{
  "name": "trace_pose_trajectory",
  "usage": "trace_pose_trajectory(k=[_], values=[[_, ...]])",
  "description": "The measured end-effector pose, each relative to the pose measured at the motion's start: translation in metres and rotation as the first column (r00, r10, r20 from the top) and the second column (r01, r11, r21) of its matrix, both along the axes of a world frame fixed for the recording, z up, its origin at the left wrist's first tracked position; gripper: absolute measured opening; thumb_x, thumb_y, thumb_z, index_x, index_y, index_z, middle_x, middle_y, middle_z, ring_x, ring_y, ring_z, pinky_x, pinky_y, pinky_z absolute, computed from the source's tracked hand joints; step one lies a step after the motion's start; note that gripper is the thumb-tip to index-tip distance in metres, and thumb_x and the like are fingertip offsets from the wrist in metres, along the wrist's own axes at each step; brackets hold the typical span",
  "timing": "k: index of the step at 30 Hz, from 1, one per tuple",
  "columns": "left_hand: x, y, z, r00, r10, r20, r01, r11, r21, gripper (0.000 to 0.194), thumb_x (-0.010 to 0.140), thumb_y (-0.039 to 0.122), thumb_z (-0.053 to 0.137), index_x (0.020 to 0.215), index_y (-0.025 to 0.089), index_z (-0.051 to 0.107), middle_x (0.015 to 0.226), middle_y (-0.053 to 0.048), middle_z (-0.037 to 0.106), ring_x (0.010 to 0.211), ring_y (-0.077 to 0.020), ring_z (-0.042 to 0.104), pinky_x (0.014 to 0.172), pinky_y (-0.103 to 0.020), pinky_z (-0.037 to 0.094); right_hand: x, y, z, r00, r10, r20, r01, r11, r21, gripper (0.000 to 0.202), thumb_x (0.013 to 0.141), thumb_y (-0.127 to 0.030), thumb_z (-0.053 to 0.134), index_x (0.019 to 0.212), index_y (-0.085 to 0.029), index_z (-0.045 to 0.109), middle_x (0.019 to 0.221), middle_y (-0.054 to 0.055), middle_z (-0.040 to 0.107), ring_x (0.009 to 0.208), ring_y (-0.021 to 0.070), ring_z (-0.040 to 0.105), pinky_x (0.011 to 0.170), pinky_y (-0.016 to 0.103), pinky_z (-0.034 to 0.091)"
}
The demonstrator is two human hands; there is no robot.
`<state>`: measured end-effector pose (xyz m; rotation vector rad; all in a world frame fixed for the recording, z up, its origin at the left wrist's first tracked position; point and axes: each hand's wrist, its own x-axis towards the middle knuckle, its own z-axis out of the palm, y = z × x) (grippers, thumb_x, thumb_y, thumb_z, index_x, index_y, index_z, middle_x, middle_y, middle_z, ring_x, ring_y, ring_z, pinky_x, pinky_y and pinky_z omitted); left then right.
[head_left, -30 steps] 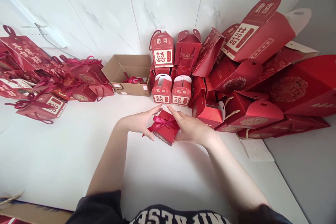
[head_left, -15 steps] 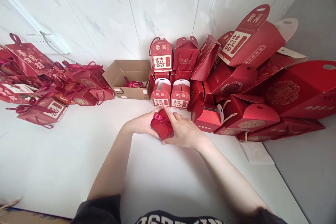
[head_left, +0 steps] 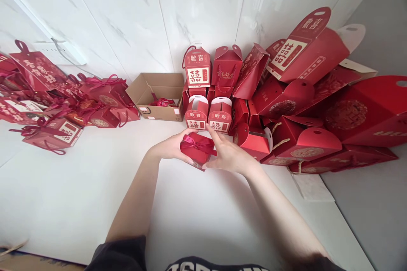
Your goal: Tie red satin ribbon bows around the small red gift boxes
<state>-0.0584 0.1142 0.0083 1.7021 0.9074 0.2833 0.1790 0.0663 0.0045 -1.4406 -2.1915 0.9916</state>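
Observation:
A small red box (head_left: 196,148) with a crimson ribbon bow on top is held between my two hands, above the white table (head_left: 121,178). My left hand (head_left: 170,147) grips its left side, with the fingers partly behind it. On the right side my right hand (head_left: 229,154) holds the box, thumb near the lower front corner and index finger reaching past the back edge. Just behind stand two small red boxes (head_left: 196,120) (head_left: 219,121) with white label panels and raised handle flaps.
An open cardboard box (head_left: 163,113) with ribbon inside stands by the tiled wall. Ribboned red boxes (head_left: 103,93) are piled at the left. Larger red boxes (head_left: 305,57) are stacked at the right, with a white paper piece (head_left: 314,188) below them.
The held box has turned, so its top and bow now show wider and a patterned front side is visible. The fingers of my right hand have spread a little. The view has shifted slightly.

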Motion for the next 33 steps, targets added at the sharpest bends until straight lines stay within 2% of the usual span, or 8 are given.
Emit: trace_pose_trajectory(k=[3, 7, 11, 17, 20, 22, 30, 33], values=[[-0.001, -0.002, 0.005, 0.998, 0.042, -0.048, -0.038, 0.997, 0.067, 0.100, 0.059, 0.030, 0.087, 0.145, 0.029, 0.036, 0.136, -0.012, 0.054, 0.125, -0.0328, 0.054, 0.096, -0.045, 0.051, 0.001, 0.002, 0.000, 0.999, -0.040, -0.025, 0.039, 0.999, -0.016, 0.120, 0.070, -0.042, 0.077, 0.156, -0.032, -0.007, 0.156, 0.016, 0.030, 0.139, 0.0360, 0.036, 0.101, 0.050, 0.043], [-0.004, -0.004, 0.010, 0.994, 0.034, -0.102, -0.030, 0.999, 0.045, 0.102, 0.063, 0.035, 0.084, 0.149, 0.030, 0.029, 0.130, -0.014, 0.057, 0.116, -0.0321, 0.060, 0.086, -0.042, 0.055, 0.004, 0.002, -0.002, 1.000, 0.012, -0.022, -0.011, 1.000, 0.005, 0.110, 0.074, -0.038, 0.073, 0.157, -0.029, 0.001, 0.154, 0.014, 0.033, 0.138, 0.0323, 0.039, 0.105, 0.048, 0.041], [-0.009, -0.005, 0.011, 0.990, 0.049, -0.134, -0.032, 0.991, 0.130, 0.101, 0.061, 0.035, 0.085, 0.147, 0.033, 0.033, 0.147, -0.011, 0.044, 0.130, -0.0336, 0.049, 0.095, -0.042, 0.052, 0.005, 0.001, -0.003, 0.998, 0.056, -0.005, -0.056, 0.998, 0.038, 0.102, 0.077, -0.036, 0.070, 0.157, -0.026, 0.007, 0.155, 0.014, 0.032, 0.141, 0.0319, 0.035, 0.107, 0.048, 0.039], [-0.012, -0.005, 0.008, 0.996, -0.009, -0.093, 0.017, 0.997, 0.080, 0.112, 0.057, 0.026, 0.085, 0.152, 0.034, 0.026, 0.158, -0.013, 0.029, 0.130, -0.0352, 0.049, 0.086, -0.037, 0.056, 0.003, 0.004, -0.010, 0.993, 0.012, -0.116, -0.017, 0.999, -0.042, 0.103, 0.080, -0.060, 0.064, 0.157, -0.032, 0.001, 0.163, 0.009, 0.015, 0.147, 0.0313, 0.025, 0.114, 0.052, 0.032], [-0.011, -0.005, 0.008, 0.998, -0.006, -0.069, 0.012, 0.996, 0.086, 0.109, 0.057, 0.024, 0.085, 0.151, 0.032, 0.030, 0.155, -0.012, 0.035, 0.136, -0.0339, 0.043, 0.098, -0.040, 0.050, 0.003, 0.008, -0.015, 0.985, 0.001, -0.171, -0.019, 0.995, -0.099, 0.105, 0.081, -0.057, 0.066, 0.156, -0.031, -0.003, 0.163, 0.010, 0.015, 0.147, 0.0296, 0.026, 0.115, 0.051, 0.031], [-0.011, -0.005, 0.009, 0.997, 0.002, -0.072, 0.004, 0.996, 0.085, 0.105, 0.058, 0.024, 0.085, 0.149, 0.030, 0.034, 0.151, -0.012, 0.042, 0.134, -0.0322, 0.045, 0.103, -0.041, 0.047, 0.004, 0.010, -0.016, 0.981, 0.021, -0.195, -0.045, 0.992, -0.119, 0.108, 0.080, -0.053, 0.068, 0.156, -0.030, -0.005, 0.162, 0.010, 0.020, 0.147, 0.0280, 0.026, 0.116, 0.049, 0.030], [-0.008, -0.009, 0.015, 0.989, 0.058, -0.137, -0.058, 0.998, 0.000, 0.101, 0.056, 0.027, 0.086, 0.144, 0.032, 0.039, 0.140, -0.012, 0.053, 0.110, -0.0276, 0.064, 0.079, -0.034, 0.057, 0.008, 0.011, -0.012, 0.976, 0.048, -0.211, -0.081, 0.985, -0.151, 0.101, 0.081, -0.048, 0.069, 0.157, -0.030, 0.004, 0.160, 0.008, 0.027, 0.144, 0.0281, 0.032, 0.114, 0.048, 0.033], [-0.009, -0.012, 0.018, 0.981, 0.065, -0.185, -0.077, 0.995, -0.058, 0.110, 0.055, 0.030, 0.087, 0.150, 0.034, 0.030, 0.138, -0.013, 0.056, 0.101, -0.0288, 0.068, 0.070, -0.034, 0.058, 0.011, 0.012, -0.012, 0.972, 0.078, -0.221, -0.108, 0.986, -0.126, 0.096, 0.083, -0.045, 0.067, 0.157, -0.030, 0.007, 0.160, 0.007, 0.028, 0.144, 0.0256, 0.034, 0.115, 0.046, 0.032]])
